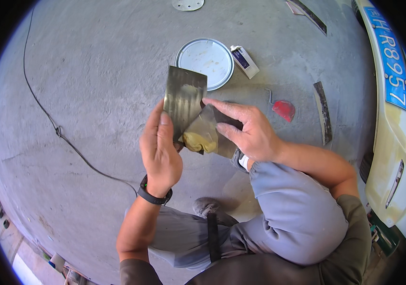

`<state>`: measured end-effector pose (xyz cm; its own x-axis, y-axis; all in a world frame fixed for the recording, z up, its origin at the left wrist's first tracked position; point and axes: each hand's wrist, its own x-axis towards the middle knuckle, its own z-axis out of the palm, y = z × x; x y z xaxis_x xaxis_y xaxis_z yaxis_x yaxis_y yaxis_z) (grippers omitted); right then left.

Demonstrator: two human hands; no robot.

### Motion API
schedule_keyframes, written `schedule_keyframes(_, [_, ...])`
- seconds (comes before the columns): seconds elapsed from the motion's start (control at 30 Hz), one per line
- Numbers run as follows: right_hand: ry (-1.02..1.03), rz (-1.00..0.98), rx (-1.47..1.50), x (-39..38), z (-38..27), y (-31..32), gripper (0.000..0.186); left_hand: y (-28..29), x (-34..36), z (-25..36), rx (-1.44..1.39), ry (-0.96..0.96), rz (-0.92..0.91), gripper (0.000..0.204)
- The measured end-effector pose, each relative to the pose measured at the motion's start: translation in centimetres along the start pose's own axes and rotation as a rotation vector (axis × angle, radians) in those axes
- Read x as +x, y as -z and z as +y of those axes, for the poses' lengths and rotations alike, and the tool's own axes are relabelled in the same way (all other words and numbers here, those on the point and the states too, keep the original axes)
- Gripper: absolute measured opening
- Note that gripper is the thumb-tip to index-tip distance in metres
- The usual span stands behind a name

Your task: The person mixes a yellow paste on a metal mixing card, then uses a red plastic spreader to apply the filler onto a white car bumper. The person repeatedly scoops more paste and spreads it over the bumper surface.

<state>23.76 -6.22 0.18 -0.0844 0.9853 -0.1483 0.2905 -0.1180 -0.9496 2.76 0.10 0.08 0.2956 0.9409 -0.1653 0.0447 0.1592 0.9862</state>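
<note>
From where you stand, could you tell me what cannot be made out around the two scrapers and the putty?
- Head view: the lower part of the second scraper is hidden behind the right hand.
- The left hand covers the bottom of the metal scraper.
- How far the yellow putty spreads beneath the blades is hidden.
- The tube is too small to show whether it is capped.

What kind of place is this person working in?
Probably a car body repair shop. A white car bumper stands at the right, on a bare concrete floor. The left hand and right hand hold metal spreaders smeared with yellowish filler putty, near a round lid.
</note>
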Motion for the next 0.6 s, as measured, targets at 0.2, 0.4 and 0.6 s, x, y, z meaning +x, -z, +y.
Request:
schedule_keyframes(0.2, [-0.053, 0.072, 0.240, -0.5, -1.5, 1.7, 0.043, 1.2, 0.9, -0.1, -0.059, 0.069, 0.180, 0.040])
schedule_keyframes(0.4, [0.876, 0.159, -0.405, 1.2, -0.3, -0.2, 0.046, 0.3, -1.7, 0.7, -0.623, 0.238, -0.004, 0.054])
schedule_keyframes(0.6, [0.897, 0.118, -0.511, 0.9, 1.5, 1.5, 0.042, 1.5, -2.2, 1.0, -0.659, 0.342, -0.010, 0.053])
